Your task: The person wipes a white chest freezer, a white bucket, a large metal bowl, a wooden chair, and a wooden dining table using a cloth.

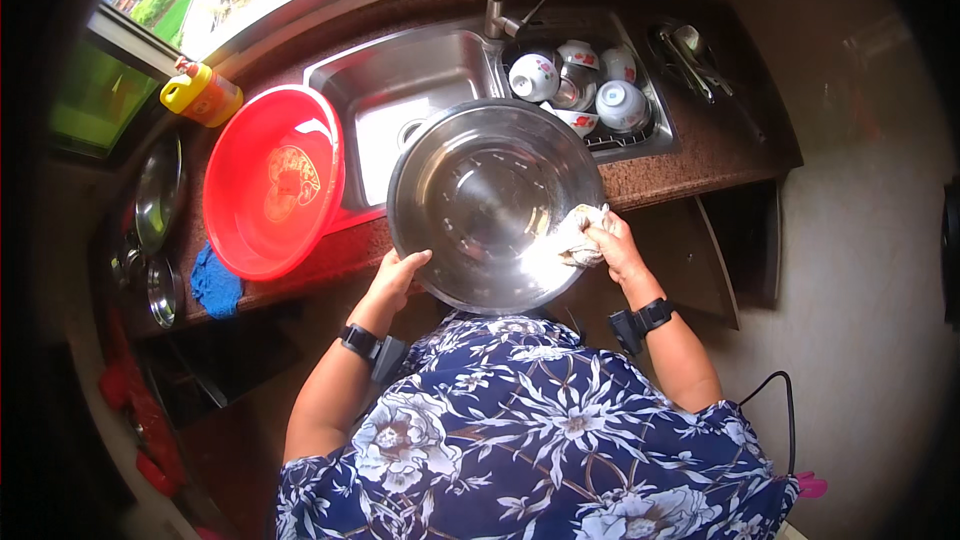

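A large stainless steel basin (487,195) is held tilted in front of me, over the counter's front edge and part of the sink. My left hand (397,275) grips its lower left rim, with the thumb inside and the fingers hidden beneath. A crumpled whitish cloth (581,235) is in my right hand (616,244), pressed against the basin's lower right inner wall. Left of the basin, a red plastic basin (262,187) with a gold print rests at the sink's left side. Beside its lower rim lies a blue cloth (216,285) at the counter edge.
Several floral bowls (621,103) stand in the sink's right compartment, below the faucet (496,7). Spoons and other utensils (694,60) lie at the right. A yellow jug (201,95) stands by the window, metal pans (159,195) at the left. A cabinet door (697,262) hangs open below.
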